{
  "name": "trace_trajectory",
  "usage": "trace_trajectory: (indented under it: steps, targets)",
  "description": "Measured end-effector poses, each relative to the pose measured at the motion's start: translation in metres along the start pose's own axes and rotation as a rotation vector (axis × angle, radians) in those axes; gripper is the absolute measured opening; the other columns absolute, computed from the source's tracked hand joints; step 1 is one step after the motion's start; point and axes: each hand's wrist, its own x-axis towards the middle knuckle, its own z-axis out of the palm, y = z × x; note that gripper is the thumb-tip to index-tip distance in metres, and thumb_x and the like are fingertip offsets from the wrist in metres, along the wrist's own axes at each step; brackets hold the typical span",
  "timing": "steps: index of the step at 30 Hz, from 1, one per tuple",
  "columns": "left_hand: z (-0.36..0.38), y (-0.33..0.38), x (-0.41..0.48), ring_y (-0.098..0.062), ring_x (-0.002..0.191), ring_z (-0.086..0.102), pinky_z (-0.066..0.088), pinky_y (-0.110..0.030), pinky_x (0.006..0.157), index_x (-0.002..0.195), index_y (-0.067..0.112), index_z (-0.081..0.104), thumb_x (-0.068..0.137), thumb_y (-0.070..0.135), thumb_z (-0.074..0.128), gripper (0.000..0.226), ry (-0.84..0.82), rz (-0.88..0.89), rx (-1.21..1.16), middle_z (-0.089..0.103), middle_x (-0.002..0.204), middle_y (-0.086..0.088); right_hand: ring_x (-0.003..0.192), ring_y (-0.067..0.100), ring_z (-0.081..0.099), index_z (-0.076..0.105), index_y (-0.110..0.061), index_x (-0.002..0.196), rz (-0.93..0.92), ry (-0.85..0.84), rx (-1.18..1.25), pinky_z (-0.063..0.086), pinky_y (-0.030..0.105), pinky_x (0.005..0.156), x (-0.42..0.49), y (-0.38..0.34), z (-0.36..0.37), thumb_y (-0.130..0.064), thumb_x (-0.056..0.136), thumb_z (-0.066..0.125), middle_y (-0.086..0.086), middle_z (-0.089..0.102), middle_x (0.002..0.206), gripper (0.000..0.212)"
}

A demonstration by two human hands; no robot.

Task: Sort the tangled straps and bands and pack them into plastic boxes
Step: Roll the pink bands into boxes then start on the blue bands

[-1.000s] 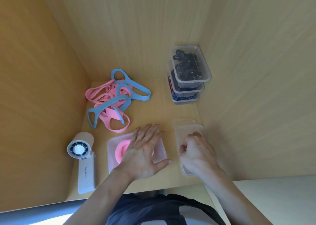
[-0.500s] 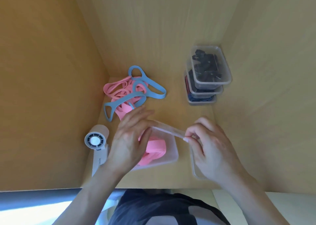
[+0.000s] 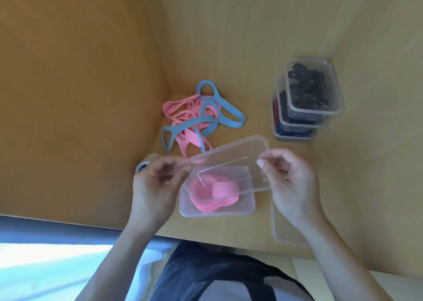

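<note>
A clear plastic lid (image 3: 229,161) hangs tilted over an open clear box (image 3: 247,207) that holds coiled pink bands (image 3: 215,193). My left hand (image 3: 155,186) pinches the lid's left end and my right hand (image 3: 290,184) pinches its right end. Behind them a tangle of pink and blue straps (image 3: 196,117) lies on the wooden desk near the left wall.
A stack of three clear boxes (image 3: 306,104) with dark straps inside stands at the back right. Another clear lid (image 3: 281,227) lies on the desk under my right wrist. A small white fan (image 3: 143,165) peeks out behind my left hand. Wooden walls close in left, back and right.
My right hand lifted the lid off the desk at the right and brought it over the pink box. My left hand left the bands and took the lid's other end.
</note>
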Motion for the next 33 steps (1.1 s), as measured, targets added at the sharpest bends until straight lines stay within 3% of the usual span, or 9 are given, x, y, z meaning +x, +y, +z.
trace_trajectory:
  steps: [2, 5, 9, 12, 14, 18, 22, 26, 33]
  targets:
    - [-0.002, -0.006, 0.0, -0.01, 0.079, 0.064, 0.05, -0.014, 0.072, 0.105, 0.037, 0.07, 0.086, 0.017, 0.079, 0.03, 0.035, -0.042, -0.022, 0.068, 0.088, 0.004, 0.07, 0.032, 0.064, 0.067, -0.033, 0.092, 0.116, -0.003, 0.081, 0.056, 0.052, 0.069, -0.001, 0.008, 0.012, -0.009, 0.09, 0.074, 0.006, 0.062, 0.075, 0.026]
    - [-0.005, -0.016, -0.005, -0.005, 0.092, 0.063, 0.049, -0.011, 0.078, 0.116, 0.046, 0.059, 0.085, 0.028, 0.067, 0.037, -0.028, -0.033, 0.044, 0.065, 0.1, 0.014, 0.063, 0.041, 0.057, 0.062, -0.038, 0.095, 0.224, 0.008, 0.077, 0.05, 0.055, 0.065, -0.007, 0.026, 0.028, -0.009, 0.088, 0.076, 0.009, 0.048, 0.066, 0.033]
    - [0.005, -0.03, -0.011, -0.007, 0.125, 0.047, 0.029, -0.006, 0.101, 0.138, 0.03, 0.05, 0.085, 0.031, 0.061, 0.054, -0.197, 0.046, 0.379, 0.051, 0.129, 0.018, 0.053, 0.006, 0.045, 0.058, -0.034, 0.087, 0.247, 0.019, -0.12, 0.043, 0.03, 0.057, -0.018, 0.045, 0.042, -0.009, 0.091, 0.071, -0.011, 0.048, 0.058, 0.028]
    - [0.014, -0.037, -0.014, -0.013, 0.134, 0.035, 0.026, -0.016, 0.108, 0.147, 0.016, 0.044, 0.086, 0.036, 0.057, 0.066, -0.231, 0.02, 0.5, 0.044, 0.139, 0.008, 0.056, 0.005, 0.055, 0.056, -0.031, 0.099, 0.218, 0.003, -0.357, 0.04, 0.018, 0.054, -0.02, 0.048, 0.046, -0.022, 0.094, 0.067, -0.013, 0.053, 0.058, 0.016]
    - [0.018, -0.039, -0.018, -0.016, 0.139, 0.031, 0.03, -0.03, 0.113, 0.15, 0.014, 0.039, 0.087, 0.042, 0.054, 0.071, -0.257, -0.017, 0.543, 0.042, 0.145, 0.001, 0.069, 0.014, 0.062, 0.057, -0.025, 0.114, 0.231, -0.054, -0.505, 0.046, 0.03, 0.062, -0.019, 0.046, 0.046, -0.03, 0.096, 0.062, -0.013, 0.057, 0.072, 0.02]
    - [0.024, -0.043, -0.023, -0.021, 0.141, 0.031, 0.032, -0.039, 0.115, 0.15, 0.009, 0.037, 0.09, 0.055, 0.039, 0.077, -0.289, 0.0, 0.603, 0.039, 0.148, -0.004, 0.095, 0.026, 0.065, 0.05, -0.021, 0.131, 0.256, -0.13, -0.619, 0.048, 0.034, 0.075, -0.022, 0.042, 0.044, -0.035, 0.098, 0.055, 0.001, 0.066, 0.104, 0.036]
    - [0.031, -0.05, -0.025, -0.028, 0.15, 0.023, 0.022, -0.047, 0.122, 0.156, 0.003, 0.027, 0.089, 0.043, 0.027, 0.078, -0.303, 0.042, 0.699, 0.028, 0.162, -0.012, 0.117, 0.024, 0.053, 0.037, -0.018, 0.149, 0.14, -0.185, -0.642, 0.048, 0.037, 0.095, -0.025, 0.044, 0.045, -0.022, 0.098, 0.052, 0.003, 0.047, 0.133, 0.053]
    - [0.045, -0.05, -0.024, -0.029, 0.153, 0.02, 0.021, -0.053, 0.123, 0.157, 0.009, 0.029, 0.086, 0.03, 0.026, 0.074, -0.353, 0.178, 0.833, 0.025, 0.165, -0.008, 0.142, 0.025, 0.033, 0.033, -0.013, 0.157, -0.043, -0.37, -0.714, 0.033, 0.04, 0.118, -0.026, 0.052, 0.045, -0.001, 0.092, 0.05, 0.002, 0.03, 0.162, 0.068]
    - [0.053, -0.054, -0.023, -0.027, 0.151, 0.023, 0.016, -0.052, 0.123, 0.157, 0.016, 0.031, 0.099, 0.052, 0.033, 0.069, -0.347, 0.22, 0.993, 0.031, 0.163, -0.005, 0.155, 0.012, 0.005, 0.021, -0.015, 0.16, -0.073, -0.467, -0.671, 0.008, 0.032, 0.126, -0.022, 0.065, 0.043, -0.035, 0.107, 0.036, -0.004, 0.013, 0.169, 0.059]
